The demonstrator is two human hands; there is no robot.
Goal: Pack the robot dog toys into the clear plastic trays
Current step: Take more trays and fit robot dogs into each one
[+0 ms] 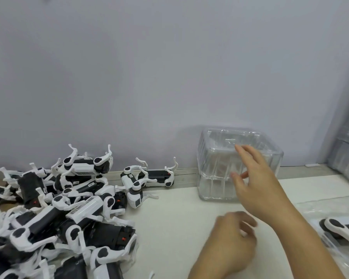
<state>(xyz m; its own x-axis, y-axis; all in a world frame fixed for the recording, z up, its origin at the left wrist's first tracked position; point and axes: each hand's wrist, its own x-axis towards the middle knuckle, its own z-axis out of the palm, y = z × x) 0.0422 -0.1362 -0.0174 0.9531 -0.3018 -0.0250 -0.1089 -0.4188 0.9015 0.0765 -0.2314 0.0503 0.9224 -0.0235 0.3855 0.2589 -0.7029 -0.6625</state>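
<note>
Toward the far right of the tabletop, against the wall, stands a stack of clear plastic trays. The right hand reaches out over its near side with fingers spread and nearly straight; the grip is wide open and holds nothing. Whether the fingertips touch the plastic cannot be told because of blur.

Risk: the stack looks light and tall, so a sideways nudge from that hand could likely tip it or slide it along the wall. Nested trays may also stick, so two could come up together when one is lifted.

The left hand hovers low over the tabletop's near middle, fingers loosely curled, nothing visible in its grip. It is blurred, so this is not certain.

The robot dog toys lie in a tangled pile on the left side, legs interlocked. Pulling one out could probably drag neighbours toward the edge. Two more toys lie by the wall between pile and trays. Another toy lies in a clear tray or wrap at the near right edge.
</note>
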